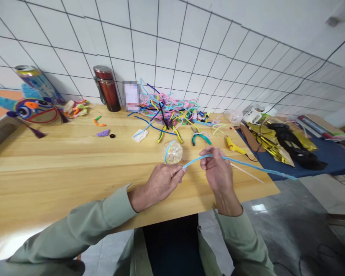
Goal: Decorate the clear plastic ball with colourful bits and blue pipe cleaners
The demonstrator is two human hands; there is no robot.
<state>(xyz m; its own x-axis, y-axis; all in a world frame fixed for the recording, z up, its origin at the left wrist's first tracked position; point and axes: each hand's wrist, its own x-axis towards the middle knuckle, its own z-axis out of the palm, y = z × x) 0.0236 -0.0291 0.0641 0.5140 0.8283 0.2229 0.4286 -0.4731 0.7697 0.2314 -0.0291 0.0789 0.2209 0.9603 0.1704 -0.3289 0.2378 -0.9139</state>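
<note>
A long light-blue pipe cleaner [255,166] stretches between my hands and on past the table's right edge. My left hand [162,183] pinches one end of it between thumb and fingers. Further along its length, my right hand [217,170] is closed around it with the fingers curled. Just beyond my left hand sits a clear plastic ball [175,153] with a light-blue band around it. A thin pale stick [248,173] lies on the table to the right of my right hand.
Behind the ball lie yellow-handled pliers [178,136], teal-handled pliers [201,138] and a yellow glue gun [235,145]. A heap of coloured pipe cleaners [172,109] rests against the tiled wall. A red flask [107,90], a can [40,82] and a decorated fish-like craft [36,111] stand left.
</note>
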